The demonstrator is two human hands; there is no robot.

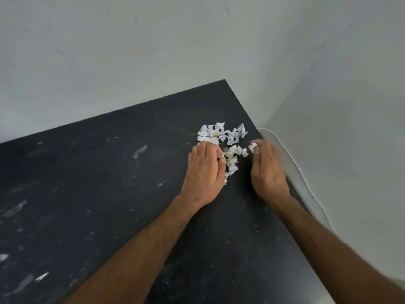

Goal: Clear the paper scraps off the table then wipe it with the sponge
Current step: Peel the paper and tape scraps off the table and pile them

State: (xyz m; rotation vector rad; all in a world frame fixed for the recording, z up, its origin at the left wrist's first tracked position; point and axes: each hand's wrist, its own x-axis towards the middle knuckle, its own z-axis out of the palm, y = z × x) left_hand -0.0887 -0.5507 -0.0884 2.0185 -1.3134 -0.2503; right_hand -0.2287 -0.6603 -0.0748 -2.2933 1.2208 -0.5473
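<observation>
White paper scraps (221, 137), writing illegible

This is looking like a plain, sparsely furnished room, perhaps a home or a bare workroom, though which one cannot be told; a black table (114, 194) is sitting pushed into a corner, its top showing scuffs, pale smears and specks; bare, off-white painted walls (131, 51) are meeting at the far right, carrying faint marks and scratches; a thin white cable (291, 159) is running down along the right wall beside the table's edge; no equipment or signage is pointing to a more particular kind of place.
</observation>
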